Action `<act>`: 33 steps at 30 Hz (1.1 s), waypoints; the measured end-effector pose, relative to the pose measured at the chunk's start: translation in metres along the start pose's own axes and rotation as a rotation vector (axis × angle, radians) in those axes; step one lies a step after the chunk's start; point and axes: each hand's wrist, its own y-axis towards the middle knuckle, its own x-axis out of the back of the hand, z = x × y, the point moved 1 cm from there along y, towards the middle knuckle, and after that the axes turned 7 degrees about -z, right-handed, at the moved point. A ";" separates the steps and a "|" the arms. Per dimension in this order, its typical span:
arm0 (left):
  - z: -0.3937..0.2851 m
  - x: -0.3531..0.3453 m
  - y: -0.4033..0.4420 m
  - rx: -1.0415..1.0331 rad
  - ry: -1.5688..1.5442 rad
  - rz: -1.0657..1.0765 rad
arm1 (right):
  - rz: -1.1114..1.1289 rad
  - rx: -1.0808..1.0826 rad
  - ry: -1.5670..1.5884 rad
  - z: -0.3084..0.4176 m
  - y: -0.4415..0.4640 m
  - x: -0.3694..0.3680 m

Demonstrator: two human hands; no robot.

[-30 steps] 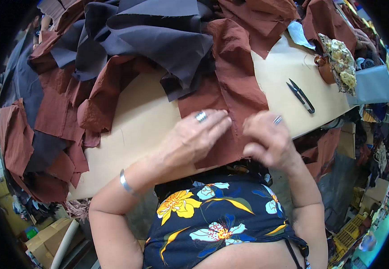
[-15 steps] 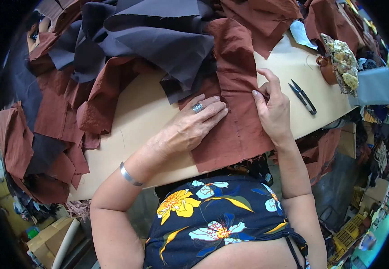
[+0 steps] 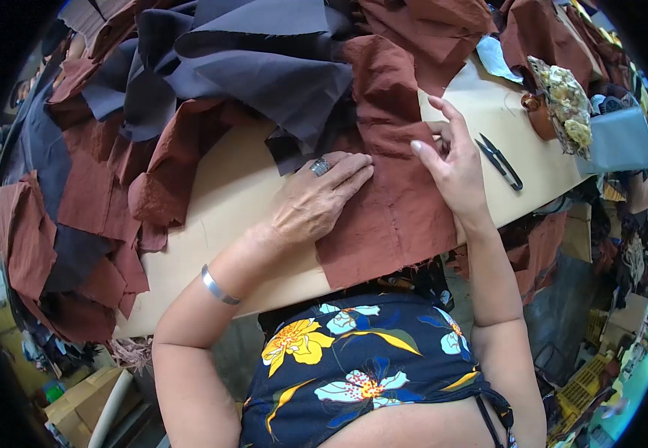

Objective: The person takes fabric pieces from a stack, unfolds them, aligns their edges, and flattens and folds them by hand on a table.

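A rust-brown piece of fabric (image 3: pixel 402 216) lies on the pale table, its frayed lower edge toward me. Across its left side my left hand (image 3: pixel 320 196) rests flat, fingers stretched out together and pressing on the cloth. A ring and a metal bracelet are on that hand and wrist. My right hand (image 3: pixel 455 164) is over the fabric's right edge, with thumb and index finger apart; its other fingers are partly hidden. Nothing shows between the thumb and index finger. Black thread snips (image 3: pixel 499 163) lie on the table just right of this hand.
Dark grey fabric (image 3: pixel 257 75) is heaped at the back, with more rust-brown cloth (image 3: pixel 89 175) on the left. At the right edge are a clay-coloured pot (image 3: pixel 540 118), a crusted yellowish lump (image 3: pixel 572 108) and a grey-blue box (image 3: pixel 622 142). The pale tabletop (image 3: pixel 227 216) shows between the piles.
My right thumb and index finger have come apart and lifted off the fabric's right edge. My left hand stays on the cloth, shifted slightly left.
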 end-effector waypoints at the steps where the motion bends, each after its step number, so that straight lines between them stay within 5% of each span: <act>1: 0.000 -0.001 -0.002 0.013 0.019 -0.008 | 0.008 -0.009 0.002 -0.002 0.003 0.000; 7: -0.001 -0.004 -0.005 0.058 0.008 0.018 | -0.022 0.132 -0.192 0.000 0.003 -0.003; 16: -0.002 0.004 -0.001 -0.212 0.139 0.096 | -0.045 0.203 -0.193 -0.003 0.003 -0.005; 19: 0.005 -0.002 -0.001 -0.021 0.030 0.027 | 0.051 -0.013 -0.241 0.002 0.013 0.002; 22: 0.006 -0.003 0.001 0.044 0.121 0.052 | 0.027 0.022 -0.158 0.000 0.020 -0.002; 29: 0.012 0.001 0.006 -0.146 0.046 0.121 | -0.065 0.317 -0.408 -0.004 0.015 -0.003; 31: 0.012 -0.003 0.007 -0.027 0.073 0.065 | -0.210 0.596 -0.647 0.000 0.012 0.000; 33: 0.013 -0.007 0.004 0.048 0.032 0.009 | -0.029 0.624 -0.484 0.003 -0.001 0.002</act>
